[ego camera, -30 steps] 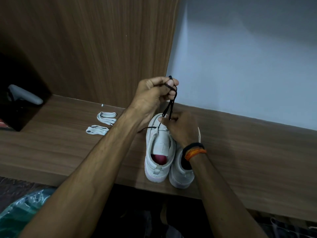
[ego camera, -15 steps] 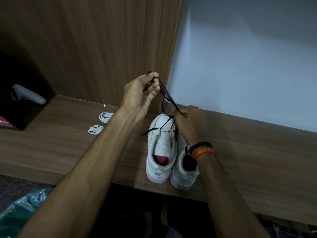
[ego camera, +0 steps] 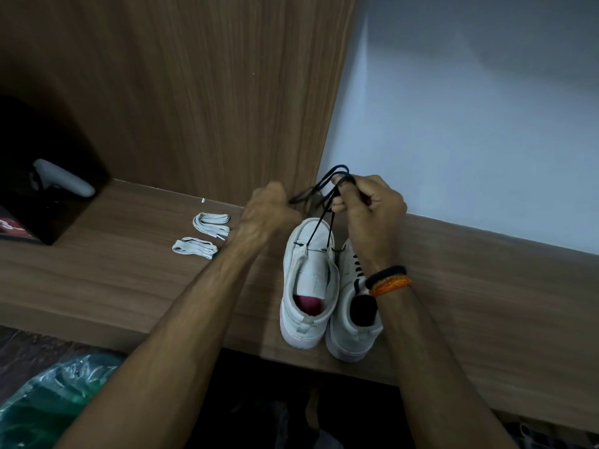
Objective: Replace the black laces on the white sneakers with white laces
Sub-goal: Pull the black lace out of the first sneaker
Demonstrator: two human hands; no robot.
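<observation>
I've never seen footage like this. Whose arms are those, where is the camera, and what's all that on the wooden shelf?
No machine here: a person wears a camera on the head, looking down at their own arms. On the wooden shelf stand two white sneakers. The left hand and right hand both grip a black lace, pulled up out of the left sneaker. The right sneaker has its black lacing in place. Two bundled white laces lie to the left, untouched. A grey handle-like object sits in the dark nook.
</observation>
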